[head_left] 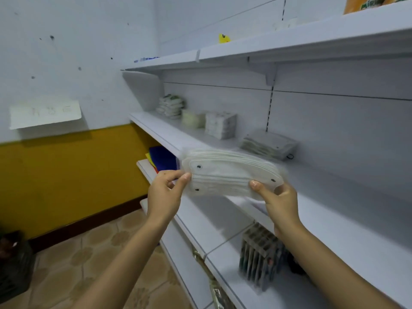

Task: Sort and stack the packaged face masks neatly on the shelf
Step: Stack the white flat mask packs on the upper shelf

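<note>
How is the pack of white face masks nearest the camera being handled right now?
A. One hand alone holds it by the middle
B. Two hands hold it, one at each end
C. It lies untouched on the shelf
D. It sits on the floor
B: the left hand pinches the left end of the pack of masks and the right hand grips its right end, holding it up by the shelf.

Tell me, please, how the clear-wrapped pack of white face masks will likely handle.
Probably light: the left hand and right hand hold the clear-wrapped pack of white face masks by fingertip pinches. Likely floppy, being stacked layers; its film may slip.
</note>
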The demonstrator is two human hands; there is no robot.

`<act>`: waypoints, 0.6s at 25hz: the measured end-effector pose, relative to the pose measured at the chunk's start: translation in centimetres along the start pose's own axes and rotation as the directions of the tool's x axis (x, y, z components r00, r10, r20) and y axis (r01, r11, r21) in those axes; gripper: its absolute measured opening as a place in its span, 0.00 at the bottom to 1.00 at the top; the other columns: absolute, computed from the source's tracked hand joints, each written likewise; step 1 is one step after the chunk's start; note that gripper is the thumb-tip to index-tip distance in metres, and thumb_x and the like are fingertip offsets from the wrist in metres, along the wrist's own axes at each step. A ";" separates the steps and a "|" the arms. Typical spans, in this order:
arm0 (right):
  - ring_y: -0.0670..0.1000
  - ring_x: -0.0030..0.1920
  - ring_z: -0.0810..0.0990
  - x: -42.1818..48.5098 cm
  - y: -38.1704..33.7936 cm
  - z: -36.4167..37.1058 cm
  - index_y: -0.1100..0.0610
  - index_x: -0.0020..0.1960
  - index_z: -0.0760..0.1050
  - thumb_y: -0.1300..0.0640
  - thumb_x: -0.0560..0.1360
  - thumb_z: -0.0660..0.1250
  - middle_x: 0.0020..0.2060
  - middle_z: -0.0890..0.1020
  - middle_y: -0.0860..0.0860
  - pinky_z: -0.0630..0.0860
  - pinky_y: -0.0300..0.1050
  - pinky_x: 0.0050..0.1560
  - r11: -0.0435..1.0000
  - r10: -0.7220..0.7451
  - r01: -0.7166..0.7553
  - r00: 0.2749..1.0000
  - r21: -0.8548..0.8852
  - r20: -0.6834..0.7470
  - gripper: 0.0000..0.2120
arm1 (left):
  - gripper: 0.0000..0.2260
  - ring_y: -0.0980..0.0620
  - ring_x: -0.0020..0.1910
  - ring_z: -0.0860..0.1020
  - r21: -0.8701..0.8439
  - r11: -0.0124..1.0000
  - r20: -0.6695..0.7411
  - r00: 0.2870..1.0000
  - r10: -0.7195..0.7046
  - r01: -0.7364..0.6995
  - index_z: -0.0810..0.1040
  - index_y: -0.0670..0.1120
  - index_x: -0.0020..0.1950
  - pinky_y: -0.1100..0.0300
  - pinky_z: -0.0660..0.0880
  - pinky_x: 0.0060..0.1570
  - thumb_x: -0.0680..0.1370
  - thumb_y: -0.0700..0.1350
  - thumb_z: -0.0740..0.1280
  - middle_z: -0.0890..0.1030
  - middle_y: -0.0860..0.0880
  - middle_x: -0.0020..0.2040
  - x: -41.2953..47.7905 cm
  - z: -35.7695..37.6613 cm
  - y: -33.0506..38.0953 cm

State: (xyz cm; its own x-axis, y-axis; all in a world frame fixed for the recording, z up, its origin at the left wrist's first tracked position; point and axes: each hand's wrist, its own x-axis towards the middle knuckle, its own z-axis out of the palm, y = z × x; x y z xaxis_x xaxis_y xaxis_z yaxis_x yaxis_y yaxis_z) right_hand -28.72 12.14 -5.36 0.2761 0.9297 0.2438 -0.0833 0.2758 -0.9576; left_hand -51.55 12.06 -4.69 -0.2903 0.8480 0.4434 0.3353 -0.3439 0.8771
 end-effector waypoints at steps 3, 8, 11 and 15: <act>0.42 0.47 0.81 5.4 0.4 0.6 0.53 0.55 0.78 0.61 0.71 0.74 0.47 0.83 0.45 0.76 0.32 0.44 0.998 -0.054 0.052 0.995 -0.026 -0.084 0.15 | 0.05 0.53 0.44 0.79 0.010 0.999 0.144 0.989 0.034 -0.035 0.82 0.52 0.45 0.59 0.75 0.44 0.78 0.46 0.67 0.82 0.51 0.45 5.9 3.4 -1.5; 0.46 0.53 0.77 12.1 1.1 -0.2 0.53 0.59 0.73 0.58 0.69 0.76 0.52 0.78 0.46 0.70 0.40 0.55 0.982 -0.112 0.081 0.976 -0.169 -0.185 0.21 | 0.05 0.49 0.43 0.81 -0.117 0.993 0.219 0.975 0.028 -0.002 0.81 0.46 0.47 0.63 0.79 0.41 0.79 0.41 0.65 0.83 0.48 0.44 13.0 9.5 -3.9; 0.46 0.54 0.75 13.7 3.7 -2.4 0.50 0.61 0.69 0.58 0.70 0.75 0.51 0.76 0.42 0.70 0.40 0.53 0.939 -0.020 -0.048 0.980 -0.340 -0.195 0.24 | 0.02 0.49 0.41 0.82 -0.019 0.999 0.407 0.913 -0.023 0.034 0.80 0.47 0.48 0.51 0.80 0.47 0.77 0.44 0.67 0.83 0.49 0.44 15.9 13.0 -6.8; 0.46 0.50 0.79 14.7 5.9 -4.9 0.50 0.57 0.74 0.60 0.74 0.70 0.50 0.80 0.46 0.71 0.39 0.46 0.852 0.133 -0.218 0.970 -0.477 -0.206 0.14 | 0.06 0.51 0.35 0.77 0.180 0.978 0.564 0.826 -0.013 -0.107 0.76 0.45 0.41 0.56 0.75 0.40 0.76 0.45 0.69 0.79 0.48 0.37 18.2 17.2 -10.0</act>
State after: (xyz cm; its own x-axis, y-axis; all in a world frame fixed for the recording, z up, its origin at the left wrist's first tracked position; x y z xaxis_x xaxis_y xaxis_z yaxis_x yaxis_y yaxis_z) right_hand -20.44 26.20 -8.17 0.4535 0.8879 0.0774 0.3254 -0.0840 -0.9418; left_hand -44.78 37.87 -8.53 0.2615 0.9322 0.2502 0.5200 -0.3545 0.7772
